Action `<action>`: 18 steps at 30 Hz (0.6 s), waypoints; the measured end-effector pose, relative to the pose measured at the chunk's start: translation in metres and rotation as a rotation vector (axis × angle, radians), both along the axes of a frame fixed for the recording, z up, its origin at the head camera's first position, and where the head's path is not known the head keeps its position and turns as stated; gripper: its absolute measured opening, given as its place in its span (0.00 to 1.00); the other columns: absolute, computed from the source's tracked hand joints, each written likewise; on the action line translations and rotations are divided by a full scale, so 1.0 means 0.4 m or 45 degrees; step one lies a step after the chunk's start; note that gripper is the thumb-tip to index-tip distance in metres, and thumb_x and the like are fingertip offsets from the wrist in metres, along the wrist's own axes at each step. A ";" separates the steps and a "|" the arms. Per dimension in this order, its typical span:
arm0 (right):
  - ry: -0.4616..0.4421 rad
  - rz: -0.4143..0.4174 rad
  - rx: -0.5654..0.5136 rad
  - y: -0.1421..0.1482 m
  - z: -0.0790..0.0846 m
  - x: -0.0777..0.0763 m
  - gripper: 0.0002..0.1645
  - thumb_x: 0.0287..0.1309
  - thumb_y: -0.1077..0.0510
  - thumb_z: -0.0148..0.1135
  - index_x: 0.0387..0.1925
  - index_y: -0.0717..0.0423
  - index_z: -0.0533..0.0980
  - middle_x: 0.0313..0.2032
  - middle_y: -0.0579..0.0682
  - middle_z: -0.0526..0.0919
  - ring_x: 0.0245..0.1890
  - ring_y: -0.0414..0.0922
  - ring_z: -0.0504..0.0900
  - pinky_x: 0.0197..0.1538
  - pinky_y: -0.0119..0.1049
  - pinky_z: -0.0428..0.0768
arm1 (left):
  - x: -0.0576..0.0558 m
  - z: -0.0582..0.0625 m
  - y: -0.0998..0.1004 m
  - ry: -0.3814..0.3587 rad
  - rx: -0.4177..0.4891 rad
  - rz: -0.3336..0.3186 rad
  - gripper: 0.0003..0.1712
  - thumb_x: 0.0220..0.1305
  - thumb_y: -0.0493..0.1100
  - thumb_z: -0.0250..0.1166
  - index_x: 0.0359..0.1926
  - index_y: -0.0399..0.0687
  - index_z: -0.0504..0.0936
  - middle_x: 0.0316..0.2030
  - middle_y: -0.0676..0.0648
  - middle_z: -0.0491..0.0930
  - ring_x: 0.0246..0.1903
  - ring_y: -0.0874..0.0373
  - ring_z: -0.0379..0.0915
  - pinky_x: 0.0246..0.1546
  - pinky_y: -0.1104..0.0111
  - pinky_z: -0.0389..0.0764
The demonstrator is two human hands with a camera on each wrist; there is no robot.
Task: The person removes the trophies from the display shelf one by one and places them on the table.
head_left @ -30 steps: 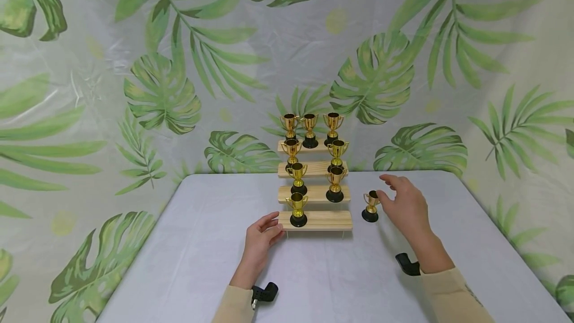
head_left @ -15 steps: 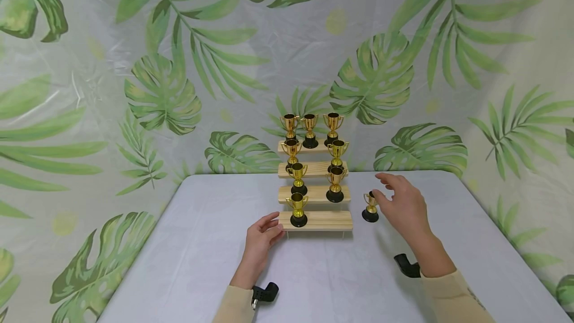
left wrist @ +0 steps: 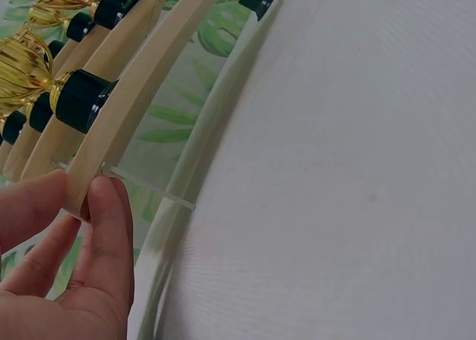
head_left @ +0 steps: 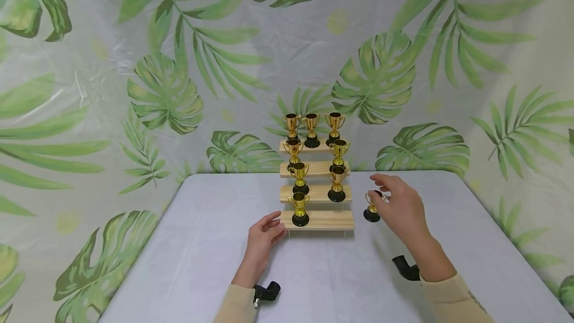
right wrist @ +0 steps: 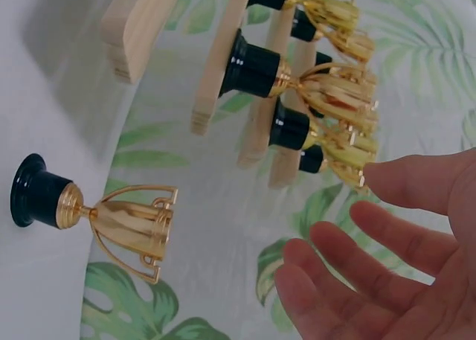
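Observation:
A four-step wooden display stand (head_left: 319, 220) holds several small gold trophies (head_left: 299, 206) with black bases. My left hand (head_left: 263, 241) pinches the left end of its lowest step, thumb on one face and fingers on the other, as the left wrist view shows. To the right of the stand, a single gold trophy (head_left: 371, 213) stands upright on the table. My right hand (head_left: 400, 208) hovers beside this trophy's cup, partly covering it in the head view. In the right wrist view, a gap separates the spread fingers (right wrist: 327, 280) from the trophy's handles.
White cloth covers the table (head_left: 215, 263). A leaf-print curtain (head_left: 251, 64) hangs behind and beside it. Black wrist-camera mounts (head_left: 267, 291) stick out from both wrists. Thin clear legs (left wrist: 149, 184) support the lowest step.
My right hand has moved slightly left, so it covers more of the lone trophy in the head view. My left hand keeps its hold on the stand.

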State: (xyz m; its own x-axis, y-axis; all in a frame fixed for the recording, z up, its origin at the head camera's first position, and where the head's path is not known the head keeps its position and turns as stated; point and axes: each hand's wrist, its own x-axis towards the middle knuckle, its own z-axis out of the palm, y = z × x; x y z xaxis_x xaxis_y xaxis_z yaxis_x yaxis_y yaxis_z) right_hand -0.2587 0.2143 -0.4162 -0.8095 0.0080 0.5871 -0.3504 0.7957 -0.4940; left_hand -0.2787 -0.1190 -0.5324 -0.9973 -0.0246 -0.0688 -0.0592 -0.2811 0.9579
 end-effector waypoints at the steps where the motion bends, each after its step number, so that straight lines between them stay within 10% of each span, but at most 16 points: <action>1: -0.004 0.008 -0.002 -0.004 0.002 0.001 0.22 0.60 0.59 0.71 0.56 0.53 0.81 0.47 0.53 0.84 0.43 0.53 0.84 0.39 0.52 0.85 | -0.001 0.000 -0.001 0.000 0.003 0.003 0.26 0.64 0.29 0.68 0.63 0.36 0.77 0.51 0.35 0.77 0.45 0.52 0.81 0.51 0.61 0.84; 18: 0.000 0.143 -0.016 -0.087 0.010 0.013 0.21 0.60 0.60 0.71 0.56 0.52 0.81 0.43 0.49 0.85 0.41 0.49 0.83 0.38 0.48 0.85 | -0.014 -0.019 -0.006 -0.003 0.059 -0.003 0.26 0.63 0.28 0.68 0.62 0.35 0.78 0.49 0.36 0.79 0.45 0.52 0.82 0.51 0.61 0.84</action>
